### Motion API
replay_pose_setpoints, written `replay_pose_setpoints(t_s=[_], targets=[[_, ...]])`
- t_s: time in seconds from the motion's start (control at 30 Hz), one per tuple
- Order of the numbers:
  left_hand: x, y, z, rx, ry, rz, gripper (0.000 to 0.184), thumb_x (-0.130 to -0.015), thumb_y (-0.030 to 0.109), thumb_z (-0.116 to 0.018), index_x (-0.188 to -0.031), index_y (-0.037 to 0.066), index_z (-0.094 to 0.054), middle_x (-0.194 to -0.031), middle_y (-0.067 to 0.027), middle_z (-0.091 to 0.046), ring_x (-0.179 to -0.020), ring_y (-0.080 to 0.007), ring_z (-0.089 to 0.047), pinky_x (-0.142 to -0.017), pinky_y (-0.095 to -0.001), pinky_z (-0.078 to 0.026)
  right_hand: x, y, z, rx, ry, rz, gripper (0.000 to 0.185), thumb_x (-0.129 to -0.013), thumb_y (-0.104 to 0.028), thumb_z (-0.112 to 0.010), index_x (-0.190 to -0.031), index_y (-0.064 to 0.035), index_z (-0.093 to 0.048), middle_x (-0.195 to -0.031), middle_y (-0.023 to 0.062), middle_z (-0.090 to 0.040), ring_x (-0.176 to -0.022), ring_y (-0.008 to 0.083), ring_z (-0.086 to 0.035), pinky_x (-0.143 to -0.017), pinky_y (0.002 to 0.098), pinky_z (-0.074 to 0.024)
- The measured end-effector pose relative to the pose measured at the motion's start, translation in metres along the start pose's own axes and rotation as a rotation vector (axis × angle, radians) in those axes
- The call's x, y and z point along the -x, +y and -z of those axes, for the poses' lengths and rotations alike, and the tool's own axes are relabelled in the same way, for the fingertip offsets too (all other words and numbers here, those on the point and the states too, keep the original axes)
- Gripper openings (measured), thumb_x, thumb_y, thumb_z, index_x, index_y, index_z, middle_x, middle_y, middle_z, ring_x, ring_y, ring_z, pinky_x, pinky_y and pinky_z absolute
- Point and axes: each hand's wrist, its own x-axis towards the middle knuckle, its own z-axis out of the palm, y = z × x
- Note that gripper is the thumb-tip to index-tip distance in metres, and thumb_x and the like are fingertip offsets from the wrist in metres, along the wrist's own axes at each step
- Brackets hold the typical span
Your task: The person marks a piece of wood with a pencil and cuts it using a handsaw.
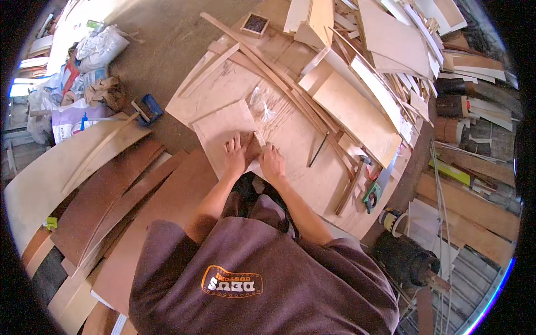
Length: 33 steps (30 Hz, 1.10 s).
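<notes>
A square piece of pale plywood (223, 124) lies on a larger plywood sheet (304, 181) in front of me. My left hand (237, 154) rests on the square piece near its close edge, with the fingers spread. Just to its right, my right hand (272, 162) has its fingers closed around the near end of a short pale strip (259, 138). The strip lies along the right edge of the square piece; its kind is too small to make out. A crumpled clear plastic bag (261, 106) lies beyond the hands. To the right is a dark, thin pencil-like stick (318, 149).
Long wooden strips (290, 89) cross the sheet, beside a plywood box-like piece (357, 111). A handsaw with a green handle (372, 196) lies at the right edge. Brown boards (111, 195) are stacked at left, near a blue-headed brush (149, 109). A small tray (254, 25) sits at the far edge.
</notes>
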Motion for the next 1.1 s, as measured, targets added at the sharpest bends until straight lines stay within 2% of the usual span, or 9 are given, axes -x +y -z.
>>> replay_pose_setpoints(t_s=[0.2, 0.43, 0.53, 0.63, 0.7, 0.83, 0.93, 1.03, 1.1], targets=[[0.002, -0.006, -0.005, -0.094, -0.06, -0.046, 0.057, -0.086, 0.014, -0.054, -0.142, 0.023, -0.044, -0.148, -0.0174, -0.03, -0.127, -0.0332, -0.036, -0.108, -0.0516, -0.023, 0.005, -0.005, -0.007, 0.12, 0.039, 0.045, 0.042, -0.085, -0.015, -0.057, -0.122, 0.0006, -0.044, -0.104, 0.0193, -0.061, -0.098, 0.0356, -0.062, -0.076, 0.0427, -0.0554], [0.0, 0.001, 0.007, -0.158, -0.091, -0.045, 0.056, -0.088, 0.011, -0.05, -0.142, 0.023, -0.044, -0.145, -0.0178, -0.033, -0.125, -0.0331, -0.036, -0.107, -0.0509, -0.024, 0.002, 0.008, -0.022, 0.061, 0.125, 0.106, 0.053, -0.083, -0.013, -0.06, -0.129, 0.0004, -0.038, -0.108, 0.0236, -0.058, -0.103, 0.0395, -0.058, -0.083, 0.0476, -0.0523], [-0.003, 0.005, 0.007, 0.015, -0.056, -0.008, 0.054, -0.088, 0.013, -0.05, -0.141, 0.023, -0.045, -0.146, -0.0181, -0.033, -0.125, -0.0337, -0.036, -0.105, -0.0512, -0.025, 0.006, 0.005, -0.012, 0.01, 0.117, 0.058, 0.055, -0.082, -0.011, -0.061, -0.13, 0.0009, -0.037, -0.109, 0.0248, -0.057, -0.104, 0.0405, -0.057, -0.085, 0.0492, -0.0509], [-0.003, 0.001, 0.004, -0.117, -0.102, -0.038, 0.051, -0.09, 0.015, -0.05, -0.14, 0.022, -0.046, -0.147, -0.0181, -0.031, -0.126, -0.0341, -0.035, -0.104, -0.0514, -0.027, 0.011, -0.008, -0.005, 0.186, 0.139, 0.113, 0.055, -0.084, -0.011, -0.06, -0.132, 0.0018, -0.036, -0.108, 0.0242, -0.057, -0.104, 0.039, -0.057, -0.083, 0.0479, -0.052], [-0.004, 0.001, 0.005, -0.102, -0.078, -0.036, 0.047, -0.09, 0.017, -0.05, -0.137, 0.017, -0.05, -0.147, -0.0182, -0.03, -0.127, -0.0343, -0.034, -0.104, -0.0516, -0.027, 0.007, -0.009, -0.015, 0.223, 0.085, -0.082, 0.051, -0.085, -0.011, -0.055, -0.133, 0.0011, -0.039, -0.11, 0.019, -0.059, -0.104, 0.0341, -0.061, -0.075, 0.0343, -0.0573], [-0.004, 0.003, 0.009, -0.142, -0.093, -0.075, 0.039, -0.09, 0.02, -0.051, -0.128, 0.01, -0.057, -0.147, -0.0187, -0.03, -0.127, -0.0355, -0.034, -0.103, -0.0515, -0.028, 0.008, -0.007, -0.023, 0.2, 0.181, -0.089, 0.049, -0.086, -0.012, -0.055, -0.131, 0.0001, -0.041, -0.099, 0.0146, -0.062, -0.096, 0.0292, -0.064, -0.067, 0.0342, -0.0581], [-0.007, 0.001, 0.011, -0.244, -0.155, -0.065, 0.036, -0.089, 0.02, -0.053, -0.122, 0.007, -0.058, -0.148, -0.0167, -0.03, -0.127, -0.035, -0.034, -0.103, -0.0513, -0.029, 0.006, -0.009, -0.022, 0.059, 0.137, -0.135, 0.053, -0.084, -0.005, -0.057, -0.133, 0.003, -0.036, -0.1, 0.0187, -0.06, -0.098, 0.0323, -0.061, -0.072, 0.0376, -0.0561], [-0.01, 0.01, 0.023, -0.207, -0.053, -0.081, 0.037, -0.084, 0.015, -0.059, -0.12, 0.006, -0.058, -0.143, -0.0131, -0.036, -0.124, -0.033, -0.038, -0.103, -0.052, -0.03, 0.008, -0.008, -0.02, 0.01, 0.184, -0.136, 0.05, -0.085, -0.006, -0.056, -0.131, 0.0024, -0.038, -0.099, 0.0178, -0.06, -0.096, 0.0304, -0.062, -0.069, 0.0361, -0.0569], [-0.027, 0.019, 0.043, 0.031, -0.037, 0.013, 0.041, -0.076, 0.005, -0.064, -0.116, 0.007, -0.06, -0.132, -0.0085, -0.045, -0.119, -0.0304, -0.042, -0.102, -0.051, -0.032, 0.006, -0.009, -0.016, 0.097, 0.144, -0.132, 0.047, -0.086, -0.007, -0.056, -0.129, 0.0019, -0.04, -0.098, 0.0169, -0.06, -0.094, 0.0287, -0.063, -0.066, 0.0349, -0.0573]])
